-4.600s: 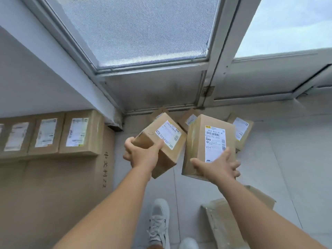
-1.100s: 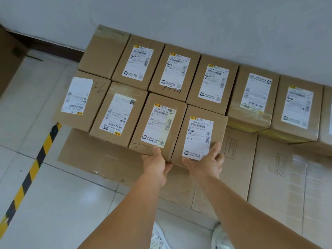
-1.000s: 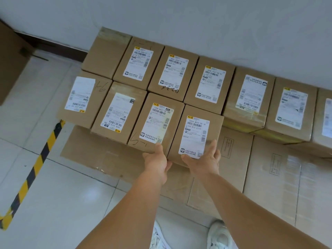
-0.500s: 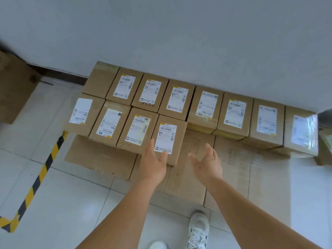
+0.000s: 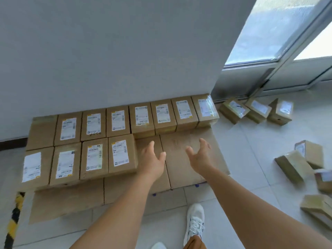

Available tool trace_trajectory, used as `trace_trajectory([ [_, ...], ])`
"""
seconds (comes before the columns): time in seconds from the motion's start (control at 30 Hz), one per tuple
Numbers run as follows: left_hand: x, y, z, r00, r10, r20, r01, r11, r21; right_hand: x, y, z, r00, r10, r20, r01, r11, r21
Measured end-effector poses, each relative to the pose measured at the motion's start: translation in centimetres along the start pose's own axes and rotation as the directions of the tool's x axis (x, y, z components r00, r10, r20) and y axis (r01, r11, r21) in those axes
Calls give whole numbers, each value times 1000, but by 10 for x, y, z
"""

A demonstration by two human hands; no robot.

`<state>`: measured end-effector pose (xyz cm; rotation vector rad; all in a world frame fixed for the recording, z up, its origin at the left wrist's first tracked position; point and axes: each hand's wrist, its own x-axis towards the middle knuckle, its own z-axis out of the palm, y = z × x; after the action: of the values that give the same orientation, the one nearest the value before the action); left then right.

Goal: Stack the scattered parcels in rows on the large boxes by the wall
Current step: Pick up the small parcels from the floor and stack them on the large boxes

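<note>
Released a moment ago, both parcels (image 5: 108,158) now end the front row on the large boxes (image 5: 181,159), left hand (image 5: 152,159) and right hand (image 5: 200,156) spread empty, while scattered parcels (image 5: 292,165) on the floor, probably light and stiff, suit side grips.

1. Looks like a parcel sorting/storage room, not a home.
2. Labelled parcels (image 5: 120,153) w/ barcode stickers, rowed on big flat boxes (image 5: 181,159) by a bare wall (image 5: 107,51).
3. More parcels loose on tiled floor (image 5: 251,159) nr window (image 5: 269,29).
4. Yellow/black hazard tape (image 5: 13,220) on floor = warehouse-type marking.
</note>
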<state>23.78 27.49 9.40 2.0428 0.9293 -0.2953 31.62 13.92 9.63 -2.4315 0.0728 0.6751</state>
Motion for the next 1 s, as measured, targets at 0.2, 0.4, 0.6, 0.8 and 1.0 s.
trace_trajectory([
  [0.2, -28, 66, 45, 989, 115, 96, -120, 992, 45, -19, 49, -75, 988, 95, -119, -90, 995, 48],
  [0.4, -45, 134, 101, 957, 205, 208, -220, 974, 54, -12, 103, -144, 973, 157, -169, -132, 980, 150],
  [0.6, -58, 215, 170, 946, 238, 220, -265, 959, 102, 23, 161, -217, 968, 190, -164, -152, 964, 220],
  [0.8, -53, 288, 246, 965, 189, 183, -214, 968, 128, 73, 220, -291, 977, 162, -138, -128, 965, 227],
  [1.0, -29, 340, 305, 972, 166, 167, -192, 970, 150, 127, 265, -350, 983, 137, -125, -111, 975, 194],
])
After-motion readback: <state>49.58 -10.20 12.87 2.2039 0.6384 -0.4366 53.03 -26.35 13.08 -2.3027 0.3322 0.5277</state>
